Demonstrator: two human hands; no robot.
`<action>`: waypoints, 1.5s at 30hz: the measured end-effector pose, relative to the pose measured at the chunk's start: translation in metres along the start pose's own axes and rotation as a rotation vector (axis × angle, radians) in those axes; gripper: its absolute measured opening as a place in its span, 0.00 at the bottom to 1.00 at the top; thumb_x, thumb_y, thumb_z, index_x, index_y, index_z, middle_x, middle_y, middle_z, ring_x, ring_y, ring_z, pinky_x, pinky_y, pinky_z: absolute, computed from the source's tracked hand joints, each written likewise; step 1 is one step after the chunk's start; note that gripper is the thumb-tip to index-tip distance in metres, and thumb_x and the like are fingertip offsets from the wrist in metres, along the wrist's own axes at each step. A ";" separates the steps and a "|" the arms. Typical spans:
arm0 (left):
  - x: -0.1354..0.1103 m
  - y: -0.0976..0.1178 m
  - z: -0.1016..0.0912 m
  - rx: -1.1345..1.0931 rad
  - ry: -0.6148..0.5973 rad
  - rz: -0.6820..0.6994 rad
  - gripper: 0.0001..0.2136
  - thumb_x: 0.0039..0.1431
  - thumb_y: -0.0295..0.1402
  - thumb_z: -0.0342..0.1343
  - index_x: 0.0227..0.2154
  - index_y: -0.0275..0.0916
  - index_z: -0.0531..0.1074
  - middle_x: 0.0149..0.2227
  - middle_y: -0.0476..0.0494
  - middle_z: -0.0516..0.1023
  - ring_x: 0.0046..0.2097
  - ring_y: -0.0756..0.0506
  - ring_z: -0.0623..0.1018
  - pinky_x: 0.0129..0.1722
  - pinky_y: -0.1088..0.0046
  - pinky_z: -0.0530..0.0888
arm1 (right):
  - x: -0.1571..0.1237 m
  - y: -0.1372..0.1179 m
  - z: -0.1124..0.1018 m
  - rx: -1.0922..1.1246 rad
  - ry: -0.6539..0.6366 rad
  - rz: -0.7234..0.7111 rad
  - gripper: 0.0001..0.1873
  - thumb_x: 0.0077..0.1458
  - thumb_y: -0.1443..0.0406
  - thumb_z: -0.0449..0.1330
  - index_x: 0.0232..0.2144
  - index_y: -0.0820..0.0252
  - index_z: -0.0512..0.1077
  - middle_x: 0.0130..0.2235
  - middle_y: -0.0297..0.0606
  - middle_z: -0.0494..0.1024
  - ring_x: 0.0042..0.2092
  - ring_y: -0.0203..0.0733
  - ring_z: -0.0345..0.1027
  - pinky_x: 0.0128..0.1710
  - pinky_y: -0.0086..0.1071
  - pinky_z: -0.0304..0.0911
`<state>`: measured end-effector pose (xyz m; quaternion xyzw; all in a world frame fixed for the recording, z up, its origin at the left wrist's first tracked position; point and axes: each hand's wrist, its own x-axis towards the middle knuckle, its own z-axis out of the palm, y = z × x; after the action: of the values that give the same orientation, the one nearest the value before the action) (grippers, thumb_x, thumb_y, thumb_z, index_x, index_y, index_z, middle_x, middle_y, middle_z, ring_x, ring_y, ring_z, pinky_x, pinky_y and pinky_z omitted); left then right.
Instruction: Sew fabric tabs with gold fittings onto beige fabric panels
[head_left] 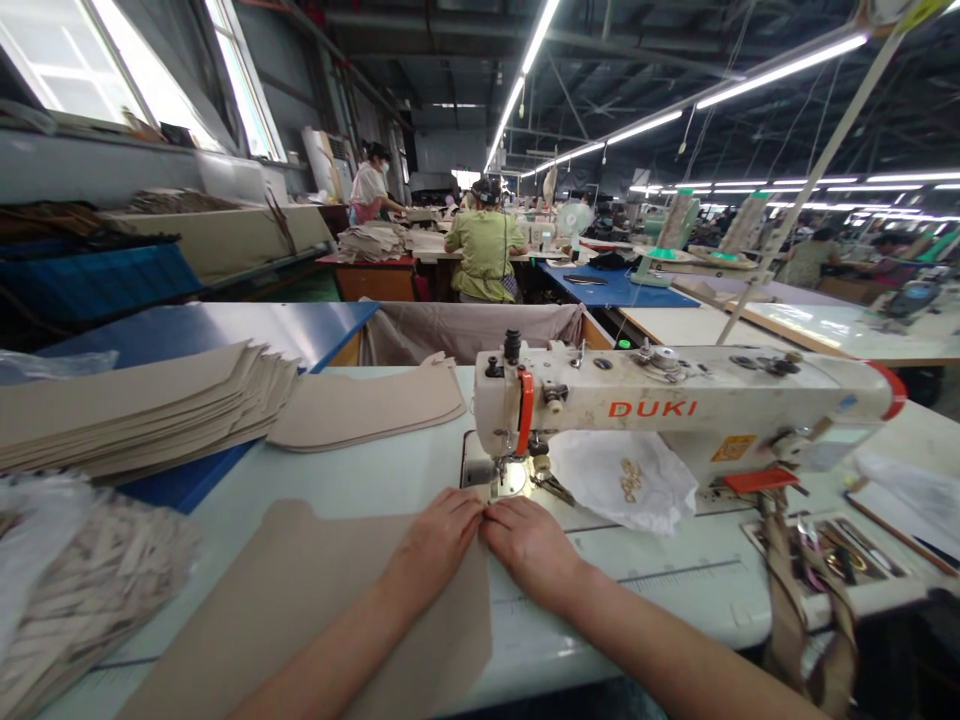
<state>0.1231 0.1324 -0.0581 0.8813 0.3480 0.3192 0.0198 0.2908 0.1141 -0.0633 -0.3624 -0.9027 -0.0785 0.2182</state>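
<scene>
The left hand (442, 535) lies over a beige panel (337, 585), and the right hand (534, 550) comes in beside the panel's right edge. Their fingertips meet at its upper right corner, just in front of the presser foot of the white DUKI sewing machine (750, 400). Both hands have a narrow hold, fingers drawn together, though whether they pinch the panel or merely press it cannot be told. The panel lies flat on the pale sewing table (660, 610). Under the machine's arm sits a white plastic bag (670, 490) with small gold-coloured pieces in or on it. To the right, a shallow tray (891, 572) set into the tabletop holds small tools, a pink-handled item and a gold-coloured ring; tan straps (784, 590) hang across its left end. At lower left, a translucent plastic bag (34, 560) is packed with beige and dark-marked pieces. Behind the table stands a bin lined with greyish cloth (472, 335), its bottom hidden. Against the left wall is a blue crate (97, 278), with dark material heaped above it.
</scene>
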 end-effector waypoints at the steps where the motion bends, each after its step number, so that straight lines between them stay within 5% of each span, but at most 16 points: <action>1: -0.001 0.001 -0.001 -0.007 -0.002 -0.008 0.10 0.63 0.25 0.43 0.33 0.37 0.70 0.34 0.45 0.76 0.38 0.46 0.73 0.39 0.67 0.75 | 0.001 -0.001 0.000 -0.001 -0.004 -0.001 0.03 0.55 0.68 0.61 0.33 0.64 0.71 0.36 0.38 0.74 0.39 0.42 0.65 0.42 0.34 0.64; 10: 0.005 -0.002 0.013 0.017 0.035 0.008 0.11 0.63 0.24 0.44 0.34 0.37 0.71 0.35 0.44 0.77 0.38 0.46 0.75 0.40 0.67 0.76 | -0.001 0.008 -0.004 -0.028 -0.046 0.011 0.05 0.55 0.67 0.61 0.34 0.64 0.71 0.35 0.39 0.75 0.38 0.41 0.66 0.39 0.34 0.64; 21: 0.024 -0.013 0.030 -0.029 -0.082 -0.043 0.08 0.63 0.26 0.46 0.36 0.37 0.70 0.38 0.44 0.76 0.42 0.45 0.73 0.46 0.63 0.73 | 0.000 0.030 -0.005 -0.024 -0.095 0.107 0.04 0.54 0.68 0.61 0.34 0.63 0.70 0.39 0.38 0.76 0.39 0.42 0.68 0.38 0.36 0.63; 36: 0.037 -0.017 0.027 -0.018 0.018 0.009 0.11 0.63 0.27 0.44 0.32 0.36 0.72 0.35 0.42 0.78 0.38 0.45 0.75 0.39 0.66 0.76 | 0.006 0.035 -0.006 -0.026 -0.100 0.153 0.04 0.58 0.68 0.56 0.35 0.63 0.71 0.42 0.39 0.77 0.40 0.43 0.69 0.39 0.36 0.63; 45: 0.034 -0.016 0.030 -0.026 -0.022 -0.026 0.10 0.63 0.26 0.45 0.33 0.37 0.72 0.37 0.44 0.77 0.41 0.45 0.74 0.44 0.63 0.74 | 0.005 0.034 -0.007 -0.018 -0.106 0.178 0.05 0.59 0.68 0.56 0.36 0.62 0.71 0.41 0.40 0.76 0.40 0.43 0.69 0.39 0.35 0.62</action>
<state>0.1494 0.1715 -0.0671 0.8798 0.3551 0.3137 0.0391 0.3129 0.1396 -0.0555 -0.4465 -0.8766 -0.0476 0.1730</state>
